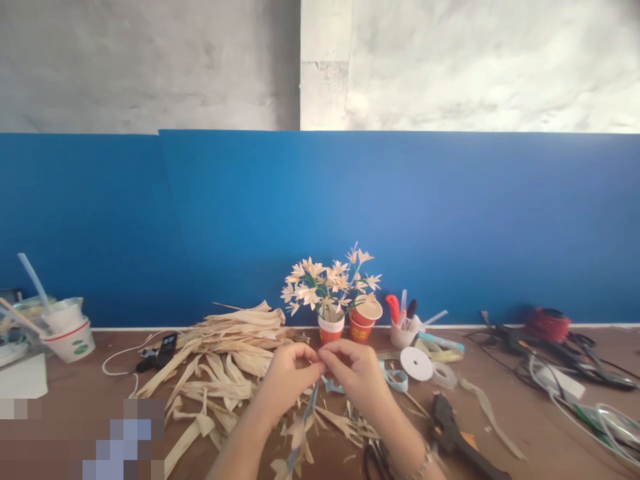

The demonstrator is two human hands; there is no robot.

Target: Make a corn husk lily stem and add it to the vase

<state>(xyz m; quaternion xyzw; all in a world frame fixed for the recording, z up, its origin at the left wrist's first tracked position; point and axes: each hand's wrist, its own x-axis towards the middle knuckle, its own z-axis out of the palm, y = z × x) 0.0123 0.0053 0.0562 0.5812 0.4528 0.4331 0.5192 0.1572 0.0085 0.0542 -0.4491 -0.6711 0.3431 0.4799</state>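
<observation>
My left hand (pixel 290 373) and my right hand (pixel 353 370) meet at the fingertips above the middle of the table, both pinched closed. A stem wrapped in blue tape (pixel 311 403), with pale dried petals along it, runs down from my left fingertips toward the near edge. What my right fingertips pinch is too small to make out. Just behind my hands, a bunch of pale husk flowers (pixel 325 283) on green stems stands in a stack of paper cups (pixel 331 328). Curled light blue ribbon (pixel 397 381) lies beside my right hand.
Dried corn husks (pixel 225 357) pile up at left. Orange paper cups (pixel 364 320), a cup of tools (pixel 403 330) and a white spool (pixel 417 363) stand at back right. A black glue gun (pixel 455 433) and scissors (pixel 375 460) lie near my right forearm. Cables (pixel 555 380) spread farther right.
</observation>
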